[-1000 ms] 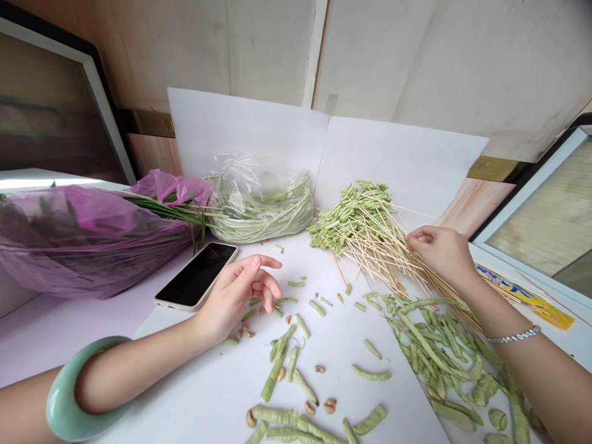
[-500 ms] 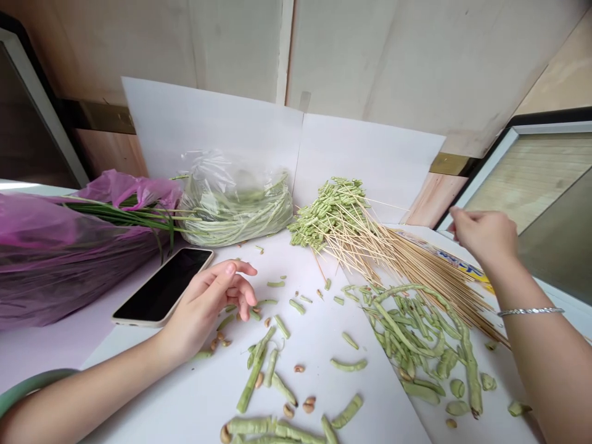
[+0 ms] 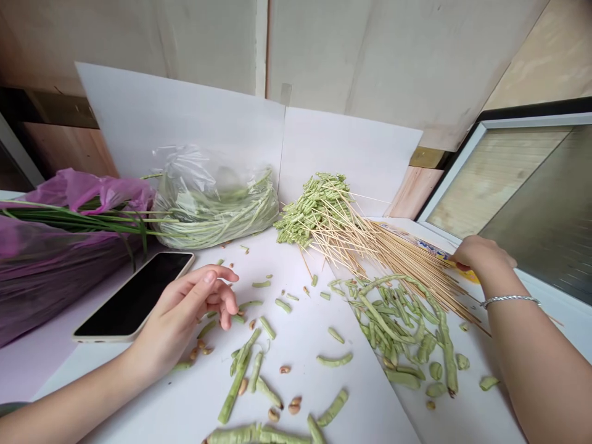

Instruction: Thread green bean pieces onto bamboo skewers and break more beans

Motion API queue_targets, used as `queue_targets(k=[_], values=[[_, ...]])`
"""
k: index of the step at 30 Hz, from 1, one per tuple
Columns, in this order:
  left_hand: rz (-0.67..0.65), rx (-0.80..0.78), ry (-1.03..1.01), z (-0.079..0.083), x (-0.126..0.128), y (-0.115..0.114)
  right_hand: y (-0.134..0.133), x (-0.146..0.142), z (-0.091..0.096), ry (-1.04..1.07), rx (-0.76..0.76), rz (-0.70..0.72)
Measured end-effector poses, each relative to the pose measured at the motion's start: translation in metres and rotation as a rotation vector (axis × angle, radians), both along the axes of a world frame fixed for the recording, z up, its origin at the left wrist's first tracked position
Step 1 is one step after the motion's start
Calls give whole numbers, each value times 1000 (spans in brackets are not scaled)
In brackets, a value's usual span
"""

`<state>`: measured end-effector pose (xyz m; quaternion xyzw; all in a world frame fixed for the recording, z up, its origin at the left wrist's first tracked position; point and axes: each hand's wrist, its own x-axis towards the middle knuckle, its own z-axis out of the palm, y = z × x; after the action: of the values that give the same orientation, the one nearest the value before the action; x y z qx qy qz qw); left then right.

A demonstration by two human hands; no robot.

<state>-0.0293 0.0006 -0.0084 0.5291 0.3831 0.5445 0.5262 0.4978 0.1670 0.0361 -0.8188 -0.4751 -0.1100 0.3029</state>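
Left hand (image 3: 192, 302): relaxed, half-curled, beside a phone (image 3: 139, 296). Right hand (image 3: 483, 254): at a printed packet (image 3: 432, 249), fingers hidden, grip undeterminable. Packet lettering: blue, partly covered, illegible. Wooden skewers (image 3: 402, 259) lie immediately left of that hand.

Yellow packet (image 3: 470, 277), partly hidden by right hand (image 3: 483, 253)

The person's left grip (image 3: 194, 303) curls loosely beside a phone (image 3: 134, 296); the right grip (image 3: 483, 254) is at a yellow packet (image 3: 470, 275) beside wooden skewers (image 3: 402, 262).
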Motion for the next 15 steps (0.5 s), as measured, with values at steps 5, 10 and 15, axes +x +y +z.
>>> queue_targets(k=[5, 10, 15], values=[[14, -25, 20, -2, -1, -1, -11, 19, -14, 138, -82, -215], [14, -23, 22, 0, 1, 0, -20, 31, -25, 157, -16, -196], [19, -25, 34, -2, 0, 0, -18, 29, -30, 120, 16, -135]])
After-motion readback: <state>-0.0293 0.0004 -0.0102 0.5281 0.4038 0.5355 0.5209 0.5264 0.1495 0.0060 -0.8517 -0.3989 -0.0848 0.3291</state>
